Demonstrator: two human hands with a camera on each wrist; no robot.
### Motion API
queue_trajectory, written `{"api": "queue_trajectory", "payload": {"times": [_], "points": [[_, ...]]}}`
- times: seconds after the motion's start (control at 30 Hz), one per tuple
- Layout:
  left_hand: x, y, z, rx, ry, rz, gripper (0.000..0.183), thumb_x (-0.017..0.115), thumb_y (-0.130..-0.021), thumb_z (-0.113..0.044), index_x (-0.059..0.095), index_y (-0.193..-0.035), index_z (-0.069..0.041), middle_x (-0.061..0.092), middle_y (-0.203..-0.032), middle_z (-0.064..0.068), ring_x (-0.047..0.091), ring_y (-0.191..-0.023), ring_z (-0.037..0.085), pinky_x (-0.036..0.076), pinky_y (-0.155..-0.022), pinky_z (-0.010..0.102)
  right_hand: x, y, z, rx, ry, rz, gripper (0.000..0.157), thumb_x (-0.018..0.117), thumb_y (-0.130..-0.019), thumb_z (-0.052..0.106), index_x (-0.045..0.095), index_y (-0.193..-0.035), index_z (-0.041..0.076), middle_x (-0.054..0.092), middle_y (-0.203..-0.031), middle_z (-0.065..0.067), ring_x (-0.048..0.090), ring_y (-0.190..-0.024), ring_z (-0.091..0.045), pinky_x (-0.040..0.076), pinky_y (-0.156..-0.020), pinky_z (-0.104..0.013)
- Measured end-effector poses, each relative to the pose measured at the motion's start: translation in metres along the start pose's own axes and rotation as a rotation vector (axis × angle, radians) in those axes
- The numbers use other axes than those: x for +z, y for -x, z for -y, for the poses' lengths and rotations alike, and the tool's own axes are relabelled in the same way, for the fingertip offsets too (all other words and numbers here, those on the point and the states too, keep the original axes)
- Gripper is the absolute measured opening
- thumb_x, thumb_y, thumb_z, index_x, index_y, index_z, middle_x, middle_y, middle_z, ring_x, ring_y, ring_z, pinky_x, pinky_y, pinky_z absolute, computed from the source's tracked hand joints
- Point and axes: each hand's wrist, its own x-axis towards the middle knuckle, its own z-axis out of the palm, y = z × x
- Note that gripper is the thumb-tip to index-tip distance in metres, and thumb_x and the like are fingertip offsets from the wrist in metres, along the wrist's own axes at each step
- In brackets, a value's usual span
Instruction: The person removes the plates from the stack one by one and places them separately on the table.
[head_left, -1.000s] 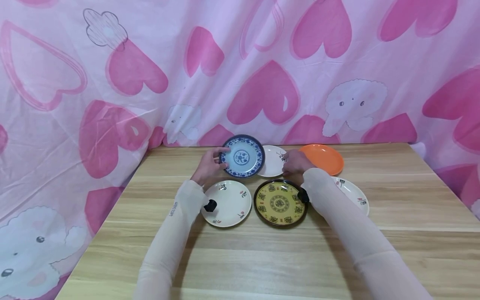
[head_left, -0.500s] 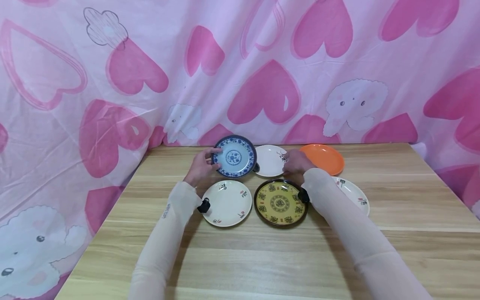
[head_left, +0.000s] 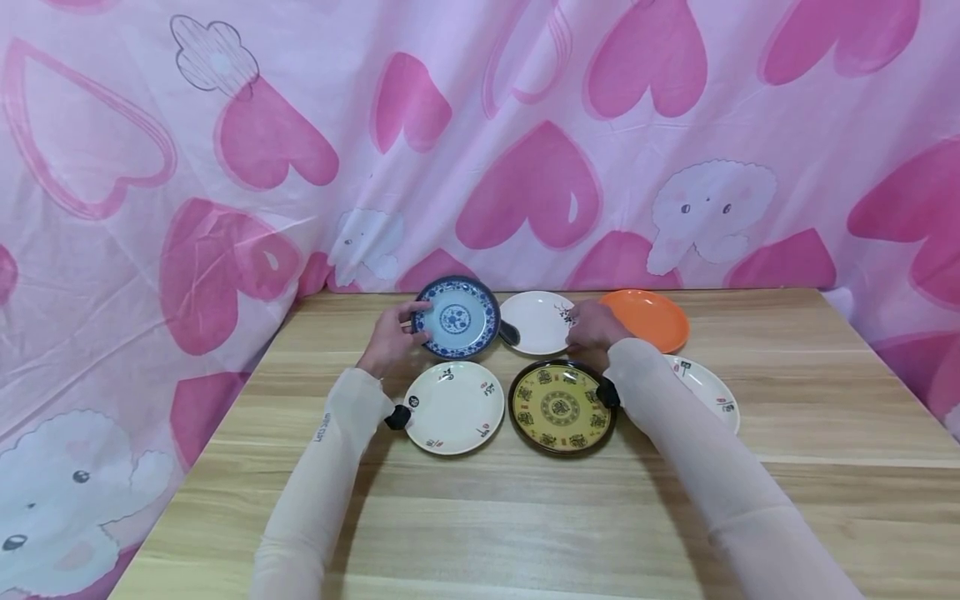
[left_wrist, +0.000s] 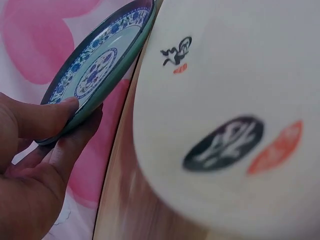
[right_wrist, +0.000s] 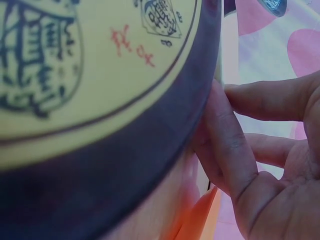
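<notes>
In the head view my left hand [head_left: 388,337] grips the left rim of a blue-and-white patterned plate [head_left: 456,318], which is raised and tilted at the back left. The left wrist view shows the thumb over the blue plate's [left_wrist: 95,70] rim and fingers beneath. My right hand [head_left: 594,327] pinches the right edge of a small white plate [head_left: 536,323] with a dark branch design. In the right wrist view thumb and fingers of the hand [right_wrist: 270,165] meet at that rim, partly hidden by the yellow-green plate [right_wrist: 115,95].
A white plate with characters [head_left: 453,408] and a dark-rimmed yellow-green plate [head_left: 561,407] form the front row. An orange plate [head_left: 647,319] lies back right, and another white plate [head_left: 705,390] is partly under the right forearm. A pink heart-print curtain [head_left: 525,125] hangs behind the table [head_left: 525,525].
My left hand has moved left and slightly down with the blue-and-white plate, uncovering more of the small white plate. The right hand stays in the same place.
</notes>
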Motion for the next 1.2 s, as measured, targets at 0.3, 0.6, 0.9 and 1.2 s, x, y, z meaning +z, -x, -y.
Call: {"api": "queue_trajectory", "payload": {"times": [0.3,0.6,0.9,1.2], "points": [[-0.006,0.001,-0.003,-0.019,-0.022,0.022,0.059,0.065,-0.09,0.008,0.055,-0.143,-0.015,0.049,-0.151,0.017,0.059,-0.129,0.036,0.059,-0.096,0.034,0.0,0.0,0.0,0.017,-0.029,-0.002,0.064,0.06,-0.086,0.005,0.043,-0.146,-0.008,0.057,-0.14,-0.027,0.06,-0.117,-0.032,0.043,-0.116,-0.047],[-0.014,0.002,0.0,-0.02,-0.058,0.025,0.057,0.065,-0.091,0.005,0.055,-0.143,-0.015,0.048,-0.153,0.017,0.058,-0.13,0.036,0.058,-0.099,0.037,-0.001,0.0,-0.002,-0.011,0.006,-0.009,0.066,0.06,-0.084,0.005,0.042,-0.146,-0.01,0.059,-0.137,-0.028,0.062,-0.117,-0.036,0.041,-0.117,-0.05],[-0.021,0.005,0.002,-0.027,-0.088,0.03,0.057,0.066,-0.09,0.005,0.054,-0.143,-0.012,0.05,-0.15,0.02,0.056,-0.131,0.036,0.056,-0.103,0.038,-0.001,0.0,0.0,0.028,-0.047,0.014,0.066,0.06,-0.085,0.004,0.041,-0.147,-0.007,0.064,-0.129,-0.025,0.065,-0.106,-0.029,0.045,-0.114,-0.048],[-0.022,0.002,0.007,-0.04,-0.106,0.044,0.055,0.063,-0.093,0.004,0.052,-0.144,-0.011,0.051,-0.148,0.02,0.056,-0.13,0.035,0.055,-0.105,0.039,-0.001,-0.003,-0.002,0.073,-0.101,0.032,0.065,0.059,-0.089,0.002,0.039,-0.15,-0.005,0.068,-0.119,-0.022,0.069,-0.097,-0.025,0.052,-0.105,-0.043]]}}
